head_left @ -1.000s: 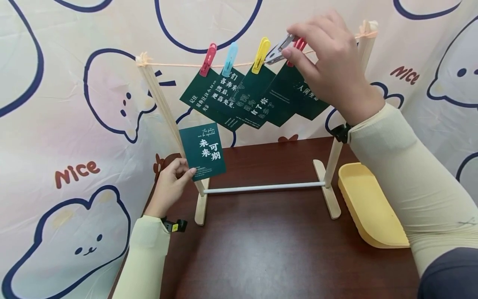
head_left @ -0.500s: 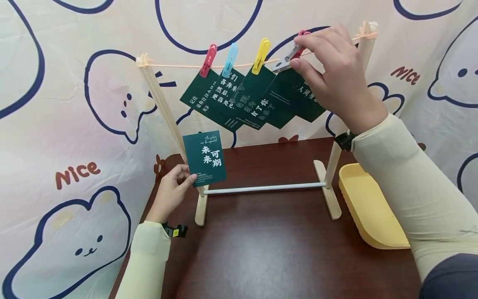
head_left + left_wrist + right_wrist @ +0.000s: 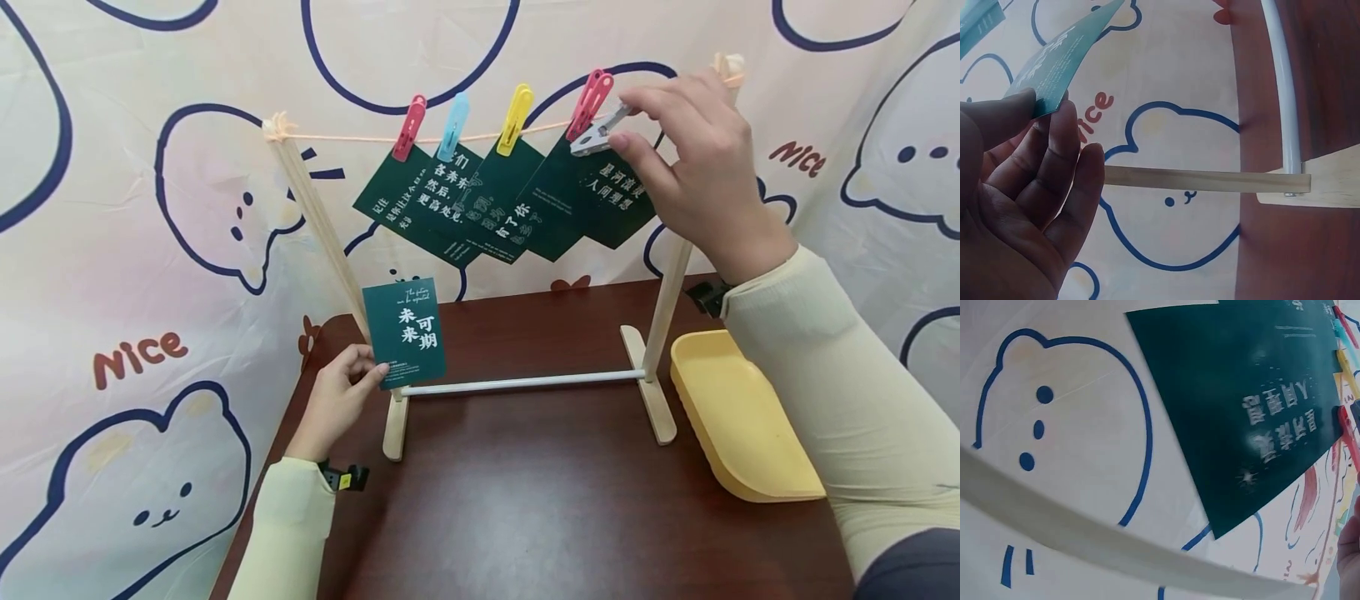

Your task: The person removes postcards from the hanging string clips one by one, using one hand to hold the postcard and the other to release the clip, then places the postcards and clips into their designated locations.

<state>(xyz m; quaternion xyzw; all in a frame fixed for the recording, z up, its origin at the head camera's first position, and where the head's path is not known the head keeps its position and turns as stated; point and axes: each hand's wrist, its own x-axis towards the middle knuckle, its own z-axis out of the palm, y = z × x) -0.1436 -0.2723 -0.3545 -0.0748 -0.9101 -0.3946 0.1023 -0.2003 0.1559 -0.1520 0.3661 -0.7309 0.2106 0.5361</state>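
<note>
My left hand (image 3: 341, 400) pinches a dark green card (image 3: 405, 333) with white writing by its lower left corner. In the left wrist view, that card (image 3: 1063, 62) sits between thumb and fingers. My right hand (image 3: 701, 167) pinches a grey clothespin (image 3: 597, 136) between thumb and index finger, up by the string (image 3: 337, 137). The clothespin's tip overlaps the top of the rightmost hanging card (image 3: 615, 204), just right of a pink-red clothespin (image 3: 590, 104). Other green cards hang in an overlapping row under a red clothespin (image 3: 409, 129), a blue one (image 3: 453, 129) and a yellow one (image 3: 515, 121).
The string runs between two wooden posts (image 3: 318, 225) on flat feet (image 3: 396, 427). A white rod (image 3: 517, 383) joins them low down, over the dark brown table (image 3: 517, 517). A yellow tray (image 3: 742, 417) stands right of the frame. Behind hangs a patterned cloth (image 3: 187, 50).
My right hand has moved right and down with the grey clothespin, from near the yellow clothespin to beside the pink-red one. My left hand has lowered its card a little.
</note>
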